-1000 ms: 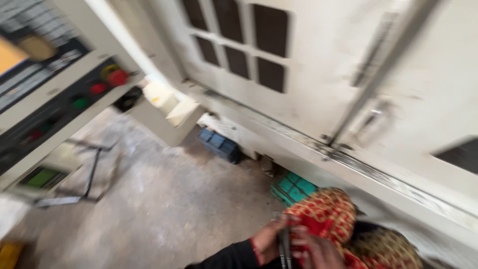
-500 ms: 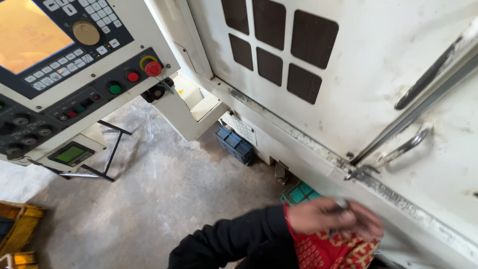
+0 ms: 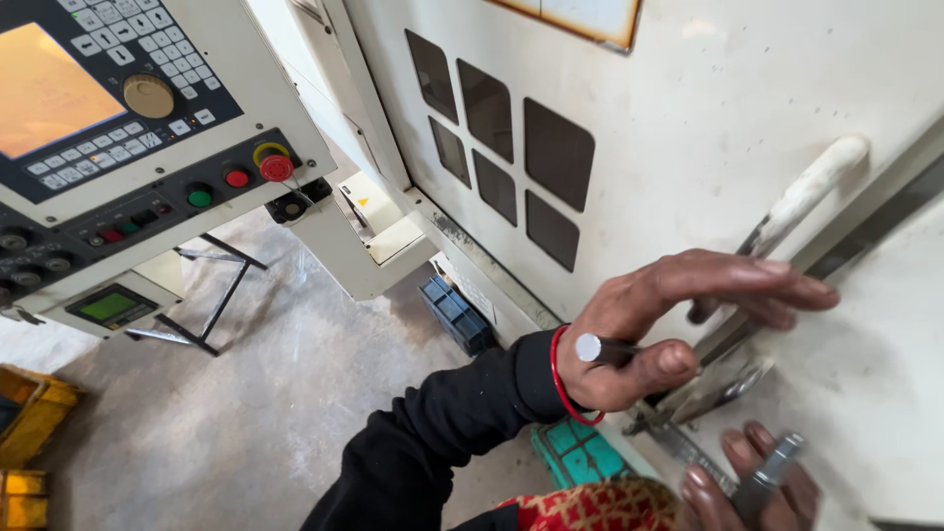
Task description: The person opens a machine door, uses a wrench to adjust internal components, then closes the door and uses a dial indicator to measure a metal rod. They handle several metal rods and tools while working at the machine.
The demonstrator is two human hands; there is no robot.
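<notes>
The left hand [image 3: 669, 329] is raised in front of the white machine door [image 3: 708, 118]. Its thumb presses a short metal rod [image 3: 602, 348] against the palm, the flat round end of the rod pointing toward the wrist. The four fingers [image 3: 757, 285] are extended and nearly straight, reaching toward the lower end of the white door handle [image 3: 801, 197]; whether they touch the handle or the door cannot be told. A red bangle [image 3: 559, 379] sits on the wrist above a black sleeve [image 3: 442, 433].

The right hand [image 3: 752, 482] is low at the bottom edge of the view, only partly visible. Its fingers are curled around a second metal piece [image 3: 777, 460], grey and stepped, whose upper end projects above the fingertips. This hand lies just beside the metal latch bracket [image 3: 708, 388] at the bottom of the door.

To the left stands the control panel [image 3: 128, 138] with an orange screen, a keypad, a round knob, green and red buttons and a red stop button on a yellow ring. On the concrete floor [image 3: 275, 393] beside the machine base stand a blue crate [image 3: 454, 315] and a green crate [image 3: 580, 454]; their contents are not visible. A yellow container [image 3: 29, 418] sits at the left edge.
</notes>
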